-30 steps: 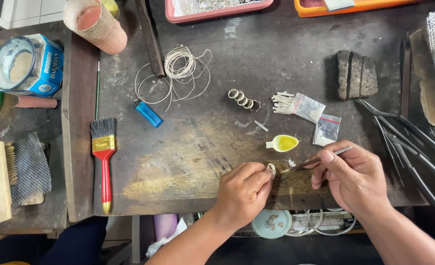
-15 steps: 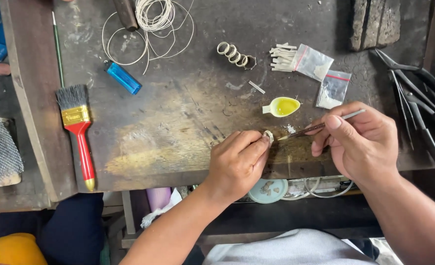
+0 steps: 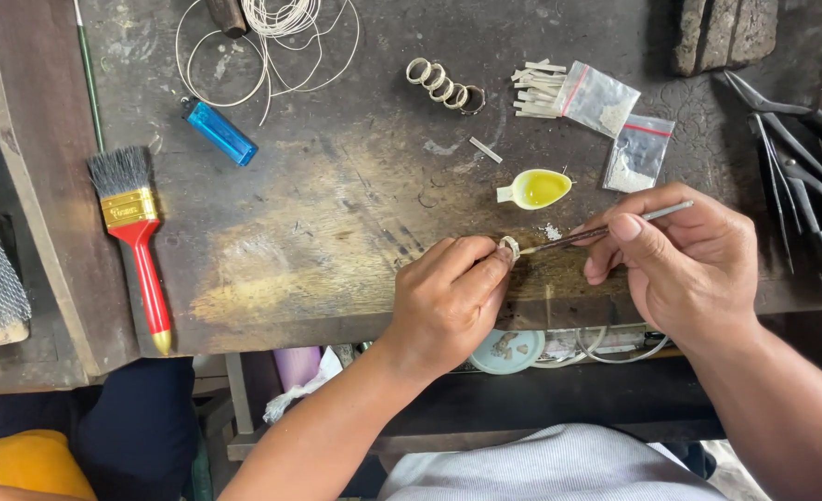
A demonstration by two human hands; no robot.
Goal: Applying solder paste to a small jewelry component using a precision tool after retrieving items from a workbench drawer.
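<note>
left hand [image 3: 448, 301] pinching a small ring [image 3: 508, 247] between fingertips, low over the worn workbench [image 3: 336, 223] near its front edge. right hand [image 3: 689, 264] gripping a thin metal tool [image 3: 596, 231], tip touching the ring. just beyond, a small yellow dish [image 3: 536, 188] and two plastic bags [image 3: 615, 121].

ring [image 3: 509, 247]: small, pale silvery band, pinched between the thumb and forefinger of the left hand [image 3: 448, 301]; held on edge just above the scuffed bench [image 3: 336, 232] near its front edge, its open face turned toward the tool tip.
tool [image 3: 606, 228]: thin, straight metal rod, dark toward the tip and lighter grey at the back end; held like a pen in the right hand [image 3: 685, 264]; lies nearly level, tilted slightly down to the left; its tip meets the ring's right side, its back end sticks out past the fingers to the upper right.
</note>
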